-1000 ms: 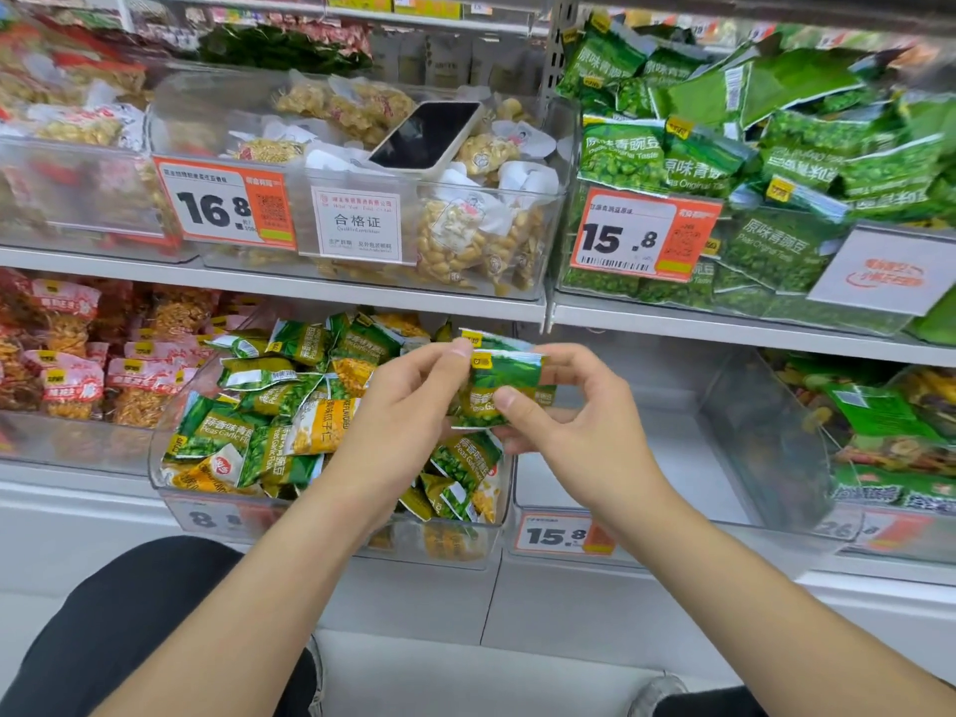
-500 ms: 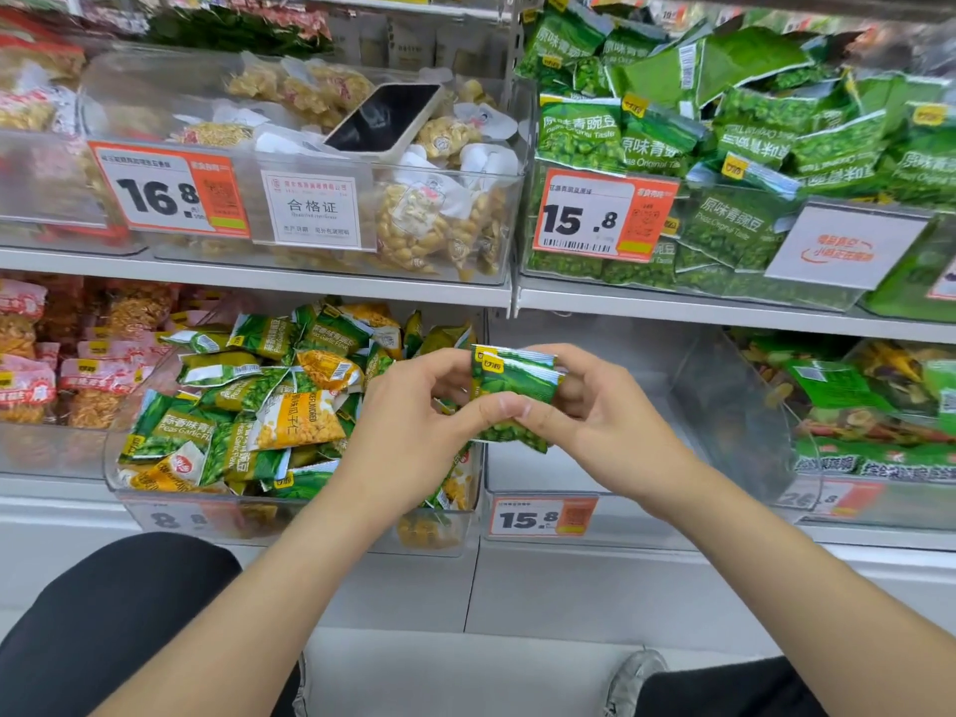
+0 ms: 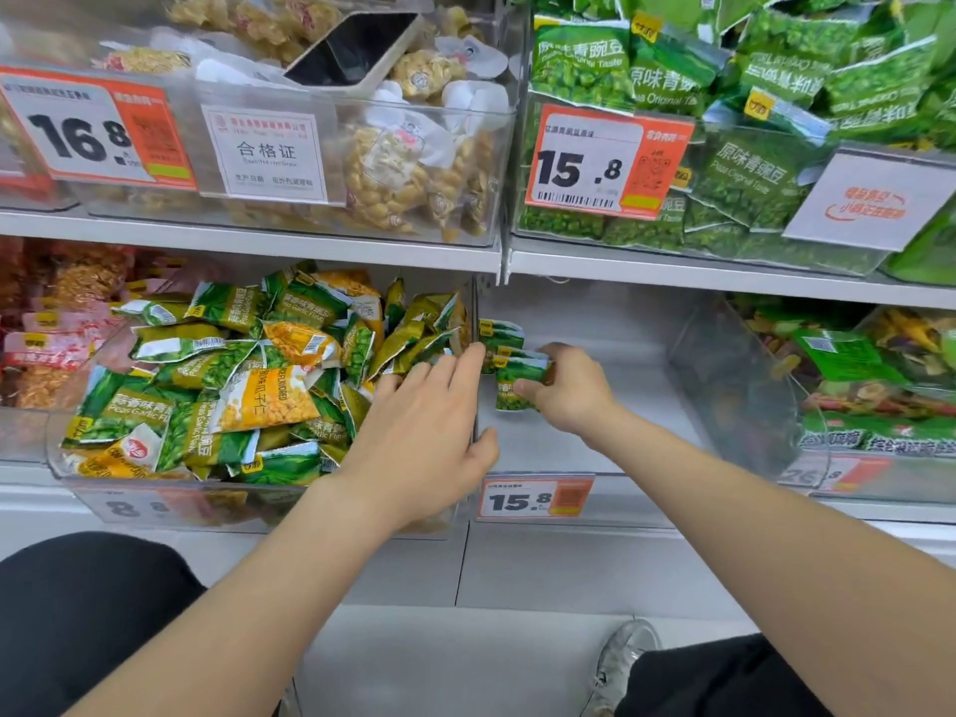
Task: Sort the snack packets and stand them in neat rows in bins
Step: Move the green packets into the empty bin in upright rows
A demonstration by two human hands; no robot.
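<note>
So the right hand (image 3: 571,393) has its fingers and thumb pinched round a green packet (image 3: 512,393), holding it upright in the back-left corner of the near-empty bin (image 3: 636,354) on the lower shelf, right against a second green packet (image 3: 499,331) standing just behind it. The left hand (image 3: 424,432) grips nothing. Its fingers are straight and spread over the right end of the mixed bin (image 3: 67,458), with the thumb down by the clear wall (image 3: 473,406) between the two bins. The main risk I see is that these little bags are puffy and light, and there's only that wall and the one packet behind to lean on. If the pinch lets go before the bottom edge sits flat, my guess is the packet flops forward or slides on the smooth plastic floor and takes its neighbour with it. The row is barely started, so nothing props it from the front or the right. Second worry is the left hand: the pile next door is a jumble of green and yellow packets (image 3: 269,401), and a blind grab could pull out the wrong flavour or drag a few over the rim onto the floor. Also can't tell whether the held packet faces label-out, so the row could end up looking messy.
</note>
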